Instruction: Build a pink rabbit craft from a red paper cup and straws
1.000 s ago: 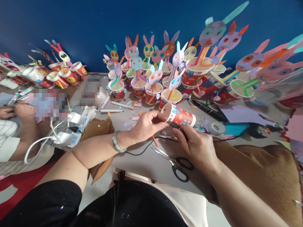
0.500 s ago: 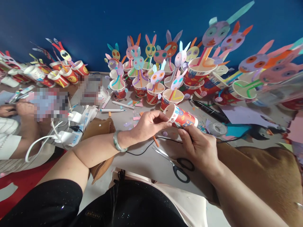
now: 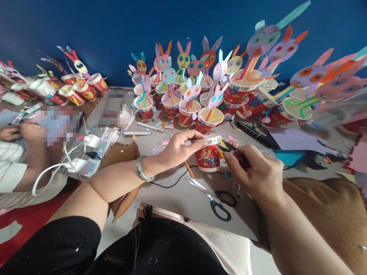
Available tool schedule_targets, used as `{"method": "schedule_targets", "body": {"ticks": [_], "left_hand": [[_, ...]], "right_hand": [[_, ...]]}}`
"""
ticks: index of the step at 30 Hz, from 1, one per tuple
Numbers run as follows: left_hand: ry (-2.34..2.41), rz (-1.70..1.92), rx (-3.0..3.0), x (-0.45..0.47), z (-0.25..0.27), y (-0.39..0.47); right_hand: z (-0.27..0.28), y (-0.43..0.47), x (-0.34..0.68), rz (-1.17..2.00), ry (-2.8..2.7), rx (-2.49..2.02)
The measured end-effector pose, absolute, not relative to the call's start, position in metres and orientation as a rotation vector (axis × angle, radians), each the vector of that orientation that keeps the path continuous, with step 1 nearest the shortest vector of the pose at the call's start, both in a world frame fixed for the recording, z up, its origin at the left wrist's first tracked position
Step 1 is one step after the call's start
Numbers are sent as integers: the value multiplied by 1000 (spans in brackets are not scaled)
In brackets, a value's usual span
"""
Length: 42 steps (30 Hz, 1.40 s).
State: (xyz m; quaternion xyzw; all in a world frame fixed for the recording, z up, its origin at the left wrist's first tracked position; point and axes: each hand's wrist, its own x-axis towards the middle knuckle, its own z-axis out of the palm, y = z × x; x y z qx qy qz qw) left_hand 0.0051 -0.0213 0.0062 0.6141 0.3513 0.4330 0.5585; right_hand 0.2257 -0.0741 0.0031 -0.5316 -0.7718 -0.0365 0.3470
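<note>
Blue wall, grey tbl w/ 1 pr scissors; L hand pinches red cup at rim, R hand grips dark tool, type unclear.

- right hand partly hides dark tool
- left hand covers part of red cup
- left edge cuts off co-worker's sleeve

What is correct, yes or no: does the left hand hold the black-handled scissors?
No, the left hand holds the red cup near its rim, and the scissors lie on the table.
</note>
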Motion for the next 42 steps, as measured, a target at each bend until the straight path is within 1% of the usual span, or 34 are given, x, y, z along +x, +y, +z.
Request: {"method": "schedule_targets", "body": {"ticks": [6,17,37,42], "left_hand": [[753,941,1430,2,6,-22],[713,939,1439,3,5,-23],[711,787,1334,4,13,-26],[736,789,1348,4,13,-26]], "right_hand": [[0,-69,227,-236,-2046,-1283],[-1,-69,226,-203,-2115,-1278],[0,-71,225,-236,-2152,-1200],[3,-73,224,-172,-2158,-1172]]}}
